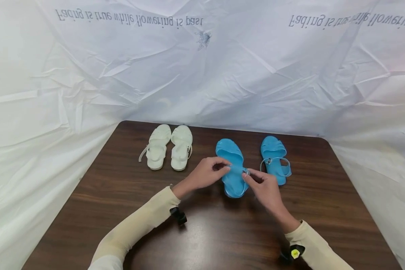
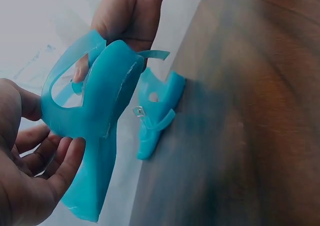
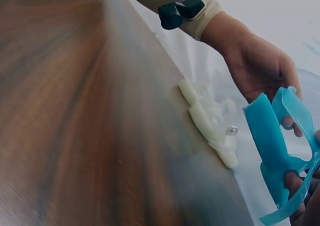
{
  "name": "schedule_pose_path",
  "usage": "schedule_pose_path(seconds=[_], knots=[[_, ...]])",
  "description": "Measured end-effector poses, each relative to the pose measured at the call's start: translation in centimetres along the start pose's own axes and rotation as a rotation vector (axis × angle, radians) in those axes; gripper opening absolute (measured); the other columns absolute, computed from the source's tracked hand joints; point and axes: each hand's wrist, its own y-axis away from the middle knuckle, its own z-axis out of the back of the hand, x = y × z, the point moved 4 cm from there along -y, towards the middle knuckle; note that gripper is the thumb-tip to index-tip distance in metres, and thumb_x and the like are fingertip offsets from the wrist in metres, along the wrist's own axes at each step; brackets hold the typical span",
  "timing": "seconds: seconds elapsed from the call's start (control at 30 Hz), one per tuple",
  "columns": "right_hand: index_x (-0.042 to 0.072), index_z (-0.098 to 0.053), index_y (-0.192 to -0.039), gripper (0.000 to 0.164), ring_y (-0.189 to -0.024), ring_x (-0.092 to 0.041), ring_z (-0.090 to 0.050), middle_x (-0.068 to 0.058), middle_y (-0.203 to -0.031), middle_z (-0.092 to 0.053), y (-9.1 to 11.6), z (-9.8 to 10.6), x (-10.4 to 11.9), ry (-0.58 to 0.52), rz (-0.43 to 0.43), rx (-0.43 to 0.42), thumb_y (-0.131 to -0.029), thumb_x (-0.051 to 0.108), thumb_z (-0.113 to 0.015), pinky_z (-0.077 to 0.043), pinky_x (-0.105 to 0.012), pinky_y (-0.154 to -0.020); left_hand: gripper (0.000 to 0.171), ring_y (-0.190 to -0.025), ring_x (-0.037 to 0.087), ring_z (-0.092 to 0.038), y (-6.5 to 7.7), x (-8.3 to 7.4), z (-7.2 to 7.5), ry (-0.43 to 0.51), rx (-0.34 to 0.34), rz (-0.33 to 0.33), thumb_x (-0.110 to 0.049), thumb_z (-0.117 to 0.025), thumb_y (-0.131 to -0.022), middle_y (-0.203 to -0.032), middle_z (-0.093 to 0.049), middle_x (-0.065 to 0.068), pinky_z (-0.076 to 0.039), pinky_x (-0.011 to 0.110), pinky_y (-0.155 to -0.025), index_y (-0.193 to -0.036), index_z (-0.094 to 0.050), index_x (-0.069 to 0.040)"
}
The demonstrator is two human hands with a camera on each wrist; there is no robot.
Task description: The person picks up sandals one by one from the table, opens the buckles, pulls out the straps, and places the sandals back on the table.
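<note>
A blue jelly sandal [image 1: 234, 183] is held off the dark table, its toe pointing away from me. My left hand [image 1: 207, 173] pinches the left part of its ankle strap between thumb and fingers. On the other side, my right hand [image 1: 264, 188] pinches the strap near its buckle. A loose strap end [image 2: 157, 54] sticks out past the right hand in the left wrist view. The other blue sandal [image 1: 275, 165] lies on the table to the right, its strap looped over it. In the right wrist view, fingers partly hide the held sandal.
A pair of white sandals [image 1: 180, 150] lies at the back left of the wooden table [image 1: 202, 232], one with its strap spread to the side. White printed sheeting [image 1: 202, 75] hangs behind the table and along both sides.
</note>
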Motion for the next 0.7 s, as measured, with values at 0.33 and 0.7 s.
schedule_pose_path(seconds=[0.33, 0.7], knots=[[0.005, -0.074, -0.122, 0.038, -0.100, -0.011, -0.069, -0.010, -0.115, -0.075, 1.2, -2.6, -0.9, -0.018, -0.047, 0.069, -0.097, 0.032, -0.073, -0.055, -0.021, -0.076, 0.024, -0.092, 0.008, -0.064, 3.1, 1.5, 0.4, -0.030, 0.010, 0.047, -0.025, -0.062, -0.104, -0.105, -0.071, -0.003, -0.055, 0.027, -0.081, -0.121, -0.073, -0.011], [0.005, -0.075, -0.121, 0.038, -0.108, -0.020, -0.070, -0.008, -0.115, -0.075, 2.2, -4.1, -1.7, 0.005, -0.106, 0.116, -0.095, 0.032, -0.075, -0.059, -0.032, -0.085, 0.024, -0.092, 0.006, -0.064, 5.0, 3.0, -0.1, -0.049, 0.030, 0.114, -0.025, -0.062, -0.104, -0.105, -0.071, -0.005, -0.055, 0.026, -0.082, -0.120, -0.073, -0.013]])
